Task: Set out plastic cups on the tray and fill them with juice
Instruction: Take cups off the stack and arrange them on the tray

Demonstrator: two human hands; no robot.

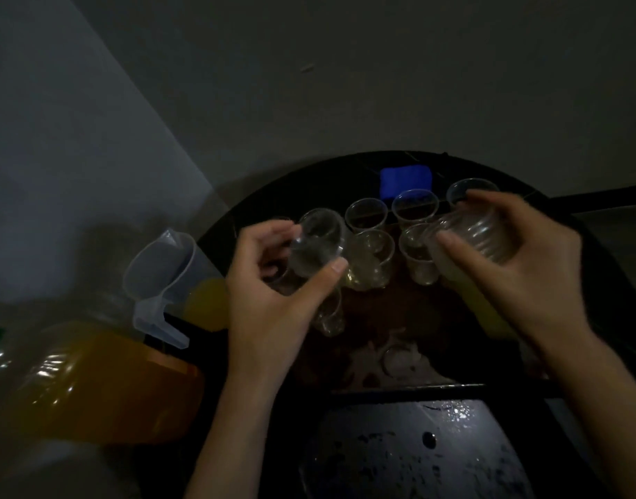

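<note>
The scene is dim. My left hand (273, 282) is closed around a single clear plastic cup (318, 243), tilted with its mouth toward the right, above the dark round tray (410, 318). My right hand (518, 261) grips a stack of nested clear cups (471, 235) lying sideways over the tray's right part. Several clear cups stand on the tray between and beyond the hands, such as one (366, 214) and another (414, 205). A further cup (331, 315) sits below my left thumb.
A translucent measuring jug (161, 271) stands left of the tray. A large bottle of orange juice (93, 383) lies at lower left. A blue sponge or cloth (405, 180) sits at the tray's far edge. A wet dark surface (417, 448) is nearest me.
</note>
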